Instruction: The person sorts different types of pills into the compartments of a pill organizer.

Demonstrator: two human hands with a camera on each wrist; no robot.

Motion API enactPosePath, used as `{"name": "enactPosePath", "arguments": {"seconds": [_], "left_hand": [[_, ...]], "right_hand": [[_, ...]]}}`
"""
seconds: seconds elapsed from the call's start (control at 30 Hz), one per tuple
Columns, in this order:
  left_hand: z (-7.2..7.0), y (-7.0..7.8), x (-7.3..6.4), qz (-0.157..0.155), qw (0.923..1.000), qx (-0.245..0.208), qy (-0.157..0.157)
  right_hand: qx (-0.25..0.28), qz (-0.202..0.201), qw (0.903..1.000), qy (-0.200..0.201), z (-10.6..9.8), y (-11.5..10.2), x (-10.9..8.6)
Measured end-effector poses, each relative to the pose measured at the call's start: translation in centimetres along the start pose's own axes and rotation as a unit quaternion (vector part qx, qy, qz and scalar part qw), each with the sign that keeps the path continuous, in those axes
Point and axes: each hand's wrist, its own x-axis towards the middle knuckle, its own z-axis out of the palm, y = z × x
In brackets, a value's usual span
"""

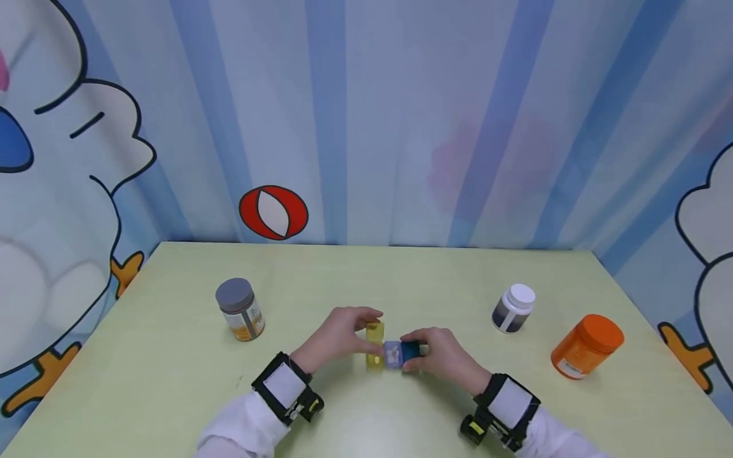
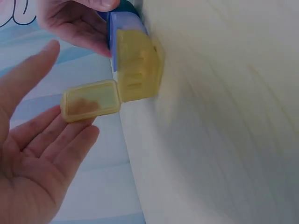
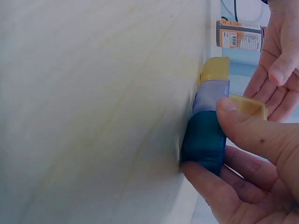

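Note:
A small pill organizer (image 1: 392, 355) stands on the table between the hands, its yellow, lavender and teal compartments in a row. The yellow compartment (image 2: 135, 65) is at the left end, with its clear yellow lid (image 2: 91, 100) swung out from it. My left hand (image 1: 343, 336) has its fingers extended behind that lid, touching it, while the thumb stands apart in the left wrist view. At the other end, my right hand (image 1: 439, 353) grips the teal compartment (image 3: 203, 140) between thumb and fingers. What the compartments contain is hidden.
A grey-capped bottle (image 1: 240, 310) stands at the left of the table (image 1: 172, 381). On the right are a white-capped bottle (image 1: 513, 308) and an orange jar (image 1: 586, 346). A blue striped curtain (image 1: 378, 127) hangs behind the table's far edge.

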Motion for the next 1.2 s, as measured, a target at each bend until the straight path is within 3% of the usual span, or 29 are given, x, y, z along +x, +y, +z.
{"name": "enactPosePath", "arguments": {"seconds": [0.23,0.47,0.93,1.2], "left_hand": [[0.0,0.2,-0.1,0.02,0.9995,0.025,-0.003],[1.0,0.4,0.3,-0.02,0.9951,0.089,-0.037],[1.4,0.5,-0.4,-0.03,0.9933,0.1,-0.049],[1.6,0.7,-0.6,-0.011,0.991,0.127,-0.041]], "right_hand": [[0.005,-0.022,0.9997,0.012,0.1,0.2,-0.1],[-0.001,-0.013,0.9998,0.014,0.0,0.3,0.2],[0.005,-0.002,1.0,0.003,0.2,-0.2,0.0],[0.008,0.008,0.9999,0.01,0.2,-0.4,0.0]]}}
